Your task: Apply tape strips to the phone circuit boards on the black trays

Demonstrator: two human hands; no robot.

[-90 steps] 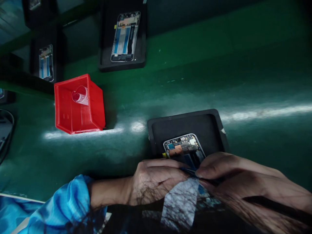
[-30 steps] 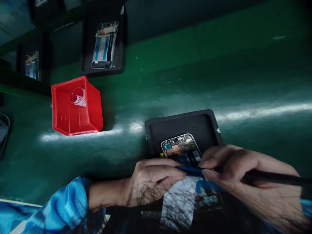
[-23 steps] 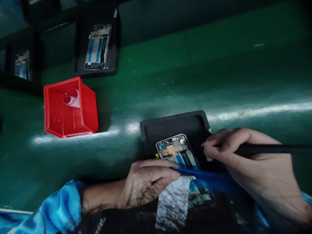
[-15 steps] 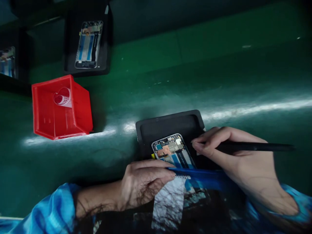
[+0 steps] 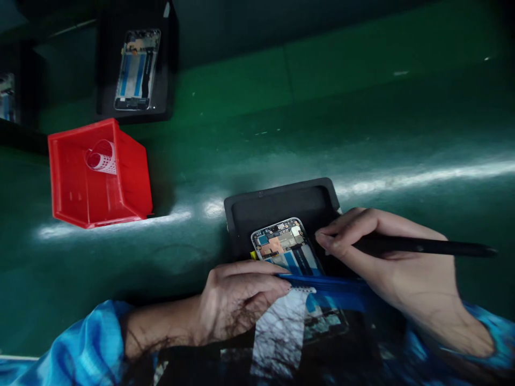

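An opened phone (image 5: pixel 286 246) with its circuit board showing lies in a black foam tray (image 5: pixel 277 201) on the green belt. My left hand (image 5: pixel 237 300) is curled at the phone's lower left edge, fingertips pinching a blue film (image 5: pixel 330 284) that runs across the phone's lower part. My right hand (image 5: pixel 386 268) sits to the right of the phone, fingers closed on a thin black stylus (image 5: pixel 426 246) whose tip end is at the phone's right edge. A shiny sheet in front hides the phone's lower half.
A red plastic bin (image 5: pixel 98 174) with a roll of perforated tape (image 5: pixel 100 158) stands at the left. Further back lies another black tray with an opened phone (image 5: pixel 137 69), and part of a third at the far left edge (image 5: pixel 8 96). The green belt (image 5: pixel 362 107) stretches right.
My right hand has drawn back to the right of the phone with the black stylus, baring the blue film. The left hand stays at the phone's edge. The view has shifted right.
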